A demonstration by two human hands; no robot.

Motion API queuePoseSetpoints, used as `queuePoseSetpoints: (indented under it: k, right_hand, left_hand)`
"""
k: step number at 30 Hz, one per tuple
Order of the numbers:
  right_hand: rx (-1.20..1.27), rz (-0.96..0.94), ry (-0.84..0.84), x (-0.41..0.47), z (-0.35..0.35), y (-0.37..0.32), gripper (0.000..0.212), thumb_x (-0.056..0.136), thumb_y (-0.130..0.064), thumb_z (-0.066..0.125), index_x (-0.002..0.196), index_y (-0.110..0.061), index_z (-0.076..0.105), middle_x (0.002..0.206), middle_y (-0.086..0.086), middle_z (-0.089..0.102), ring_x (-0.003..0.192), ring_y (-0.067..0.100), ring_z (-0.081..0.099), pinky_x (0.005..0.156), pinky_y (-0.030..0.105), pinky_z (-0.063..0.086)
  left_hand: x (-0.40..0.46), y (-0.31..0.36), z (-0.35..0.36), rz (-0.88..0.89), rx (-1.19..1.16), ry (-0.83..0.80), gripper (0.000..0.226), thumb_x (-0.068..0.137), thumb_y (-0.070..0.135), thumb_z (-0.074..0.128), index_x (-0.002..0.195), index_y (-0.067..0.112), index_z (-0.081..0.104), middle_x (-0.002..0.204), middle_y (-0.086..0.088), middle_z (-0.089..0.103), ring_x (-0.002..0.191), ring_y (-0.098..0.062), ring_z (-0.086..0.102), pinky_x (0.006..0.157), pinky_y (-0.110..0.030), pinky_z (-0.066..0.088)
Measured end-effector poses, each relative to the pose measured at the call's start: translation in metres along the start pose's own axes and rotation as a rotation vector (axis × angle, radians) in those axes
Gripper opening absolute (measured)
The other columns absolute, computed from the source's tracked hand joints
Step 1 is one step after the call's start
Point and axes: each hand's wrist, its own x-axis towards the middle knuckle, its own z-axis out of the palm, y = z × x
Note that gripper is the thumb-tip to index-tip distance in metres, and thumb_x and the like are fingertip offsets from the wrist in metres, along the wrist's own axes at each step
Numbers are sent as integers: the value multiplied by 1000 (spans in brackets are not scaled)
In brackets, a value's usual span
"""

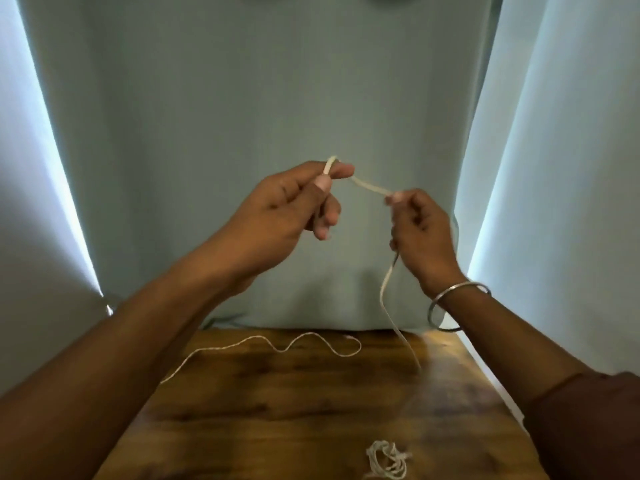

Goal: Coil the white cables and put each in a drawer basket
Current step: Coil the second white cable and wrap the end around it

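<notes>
Both hands pinch white cable [369, 187] — left [277, 206] | right [420, 230] | coiled cable [386, 460] — cut off below.

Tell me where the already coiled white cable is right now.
In the head view the coiled white cable lies on the wooden table at the bottom edge, right of centre, below the right hand and apart from both hands.

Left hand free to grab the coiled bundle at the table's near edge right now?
Probably not yet. The left hand pinches the end of the white cable held up between both hands, so its grip is taken. Nothing lies on the table between it and the coiled bundle.
</notes>
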Motion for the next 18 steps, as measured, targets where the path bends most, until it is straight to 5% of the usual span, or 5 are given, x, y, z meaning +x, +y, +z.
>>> queuePoseSetpoints:
  k: [5, 7, 11, 14, 18]
  right_hand:
    - [-244, -179, -268, -25, 25, -22, 17, 104, -25, 57, 92, -26, 69, 72, -11, 63, 61, 12, 59, 56, 28, 47]
    - [-293, -254, -383, -30, 29, -36, 18, 103, -18, 58, 89, -24, 68, 67, -16, 59, 58, 5, 57, 56, 15, 40]
    - [-432, -306, -602, -29, 22, -50, 19, 104, -20, 57, 100, -12, 73, 66, -19, 54, 58, 5, 55, 58, 13, 38]
    - [-468, -281, -812, -26, 8, -52, 16, 107, -24, 52, 111, -20, 68, 72, -15, 54, 65, 8, 56, 63, 18, 43]
    - [-478, -255, -861, -15, -7, -53, 20, 103, -33, 59, 103, -19, 74, 78, 3, 66, 70, 24, 60, 67, 47, 54]
  left_hand:
    - [24, 2, 27, 147, 107, 152, 38, 110, 22, 43, 147, 19, 53, 86, 2, 71, 66, -10, 58, 65, -18, 51]
    - [32, -6, 31, 149, 162, 155, 39, 111, 24, 41, 148, 21, 53, 99, 3, 75, 74, -13, 66, 73, -22, 57]
    - [38, -29, 24, 74, 206, 129, 38, 110, 23, 41, 145, 16, 55, 128, 0, 72, 115, -6, 69, 107, -33, 53]
    - [33, -43, 17, 77, 289, 52, 37, 111, 24, 41, 143, 16, 58, 138, 2, 67, 128, -5, 61, 107, -31, 52]
    - [12, -60, 12, 103, 531, -159, 31, 111, 28, 38, 118, 20, 67, 98, 6, 74, 89, -9, 71, 80, -30, 57]
